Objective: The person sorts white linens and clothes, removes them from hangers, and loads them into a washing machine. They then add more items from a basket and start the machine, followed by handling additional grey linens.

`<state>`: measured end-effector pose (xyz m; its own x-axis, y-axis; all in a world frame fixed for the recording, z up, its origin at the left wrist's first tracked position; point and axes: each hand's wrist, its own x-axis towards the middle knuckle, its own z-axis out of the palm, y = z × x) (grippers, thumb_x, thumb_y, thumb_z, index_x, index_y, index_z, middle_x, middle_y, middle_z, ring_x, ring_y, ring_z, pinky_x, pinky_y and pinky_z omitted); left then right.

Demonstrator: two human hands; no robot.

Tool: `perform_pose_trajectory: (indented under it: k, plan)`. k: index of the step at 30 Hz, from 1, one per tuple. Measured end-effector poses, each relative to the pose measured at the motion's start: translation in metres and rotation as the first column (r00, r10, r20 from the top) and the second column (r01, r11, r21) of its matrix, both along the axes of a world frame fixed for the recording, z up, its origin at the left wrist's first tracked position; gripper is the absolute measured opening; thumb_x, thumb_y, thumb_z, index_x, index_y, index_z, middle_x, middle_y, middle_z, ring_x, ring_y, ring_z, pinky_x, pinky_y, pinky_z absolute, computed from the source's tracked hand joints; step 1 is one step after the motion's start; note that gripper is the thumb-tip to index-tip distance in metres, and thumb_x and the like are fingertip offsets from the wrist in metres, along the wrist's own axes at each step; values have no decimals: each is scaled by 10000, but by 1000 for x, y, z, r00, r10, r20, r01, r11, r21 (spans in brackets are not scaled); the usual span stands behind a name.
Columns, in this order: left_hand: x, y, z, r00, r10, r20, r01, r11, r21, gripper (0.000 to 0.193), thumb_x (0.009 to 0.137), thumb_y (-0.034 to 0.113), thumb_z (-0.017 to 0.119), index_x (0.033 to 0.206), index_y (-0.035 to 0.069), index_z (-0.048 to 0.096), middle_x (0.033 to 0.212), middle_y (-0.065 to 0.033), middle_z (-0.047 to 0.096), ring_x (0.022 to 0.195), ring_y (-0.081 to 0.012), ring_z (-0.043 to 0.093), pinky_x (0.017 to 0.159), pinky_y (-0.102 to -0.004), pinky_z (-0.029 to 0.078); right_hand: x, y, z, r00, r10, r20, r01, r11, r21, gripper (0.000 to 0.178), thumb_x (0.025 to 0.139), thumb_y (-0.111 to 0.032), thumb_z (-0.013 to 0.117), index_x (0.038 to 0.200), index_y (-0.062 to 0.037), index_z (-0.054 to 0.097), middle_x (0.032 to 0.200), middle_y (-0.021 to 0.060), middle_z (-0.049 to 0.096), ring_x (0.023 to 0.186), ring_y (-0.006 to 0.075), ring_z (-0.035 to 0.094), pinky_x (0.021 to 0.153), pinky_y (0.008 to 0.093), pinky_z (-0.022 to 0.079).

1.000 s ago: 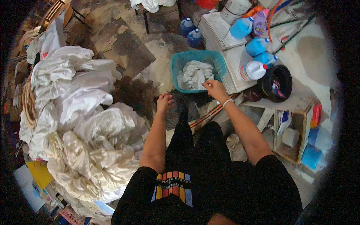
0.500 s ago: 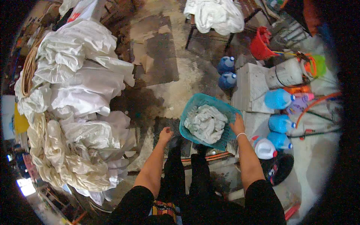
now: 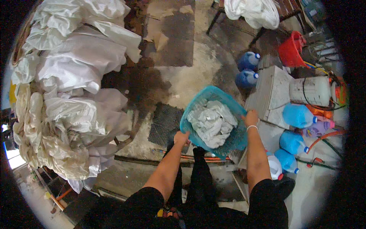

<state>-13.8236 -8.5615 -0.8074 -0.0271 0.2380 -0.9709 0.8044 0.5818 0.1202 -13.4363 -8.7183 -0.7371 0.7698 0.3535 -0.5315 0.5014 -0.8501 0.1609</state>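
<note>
A teal plastic basket (image 3: 236, 142) is held in front of me, over the floor. Crumpled white cloth (image 3: 213, 124) lies inside it, mostly toward its left side. My left hand (image 3: 182, 137) is closed on the basket's near left rim. On the right side, my right hand (image 3: 251, 118), with a white band at the wrist, grips the opposite rim. The fingertips of both hands are partly hidden by the rim.
Piled white and cream sheets (image 3: 80, 57) fill the left. Dark blue jugs (image 3: 247, 78), light blue jugs (image 3: 298, 115), a red bucket (image 3: 290, 49) and a white tank (image 3: 310, 91) stand at right. White cloth (image 3: 253, 11) covers a far chair. A dark mat (image 3: 164, 124) lies left of the basket.
My left hand, earlier apart from the basket, has come to its left rim and taken hold. The view has shifted, and the basket has turned slightly with my right hand still on it.
</note>
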Motion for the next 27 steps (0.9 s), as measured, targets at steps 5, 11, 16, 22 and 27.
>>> perform_pose_trajectory:
  k: [5,11,16,22,27]
  plan:
    - [-38,2,31,981,175,80,-180,982,59,289,873,246,721,924,-38,699,815,-141,726,599,-269,716,524,-396,610,-9,0,31,957,165,-239,-171,985,-6,392,816,-388,781,989,-41,717,1161,188,690,1027,398,681,852,508,550]
    - [-89,65,186,971,-14,237,-130,803,582,343,792,338,729,957,37,743,797,-169,728,762,-334,713,754,-477,553,-59,18,165,914,401,-58,-341,839,424,374,847,-385,722,950,-26,709,1026,174,717,988,389,681,825,500,549]
    - [-82,87,372,911,140,389,-407,471,783,199,819,169,692,953,31,743,774,-80,712,695,-188,651,678,-378,517,-100,35,300,986,163,32,-138,693,707,393,855,-411,755,865,-27,671,854,164,678,835,389,665,754,485,528]
    - [-91,113,536,810,178,559,-586,293,756,73,841,46,668,875,-2,711,788,34,646,679,-65,539,612,-256,436,-113,73,447,962,210,173,-259,510,820,410,807,-387,823,759,-40,609,760,164,607,693,370,622,611,449,471]
    - [-74,137,594,690,10,724,-719,123,684,42,825,23,649,795,-4,658,748,35,616,648,-64,476,586,-261,386,-83,121,519,930,201,309,-359,305,882,367,784,-350,834,725,-78,595,723,114,590,664,343,622,583,449,465]
